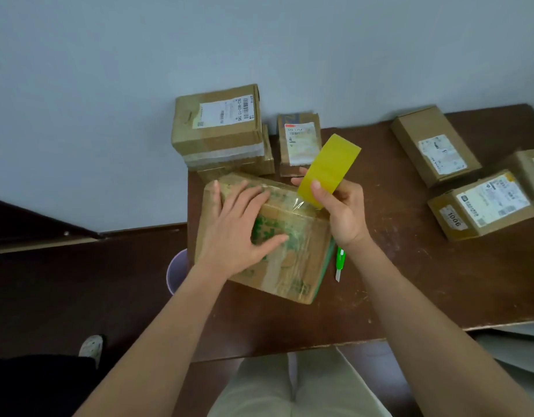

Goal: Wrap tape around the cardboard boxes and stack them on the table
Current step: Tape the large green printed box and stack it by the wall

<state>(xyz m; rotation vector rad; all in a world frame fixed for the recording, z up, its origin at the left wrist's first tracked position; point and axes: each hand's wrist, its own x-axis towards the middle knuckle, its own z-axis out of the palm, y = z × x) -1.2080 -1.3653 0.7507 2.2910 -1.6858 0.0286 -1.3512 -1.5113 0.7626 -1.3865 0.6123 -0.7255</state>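
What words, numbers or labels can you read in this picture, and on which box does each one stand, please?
"1006": on a small sticker on the box at the right, seen upside down.
"562-602-12 105", roughly: beside the barcode on the top stacked box; digits uncertain.
Green print on the box under the left hand: blurred, unreadable.
Other boxes' shipping labels: too small to read.

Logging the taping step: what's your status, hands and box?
Left hand flat on green-printed box. Right hand grips tape roll, strip running onto box. Green cutter beside box, nothing blocking.
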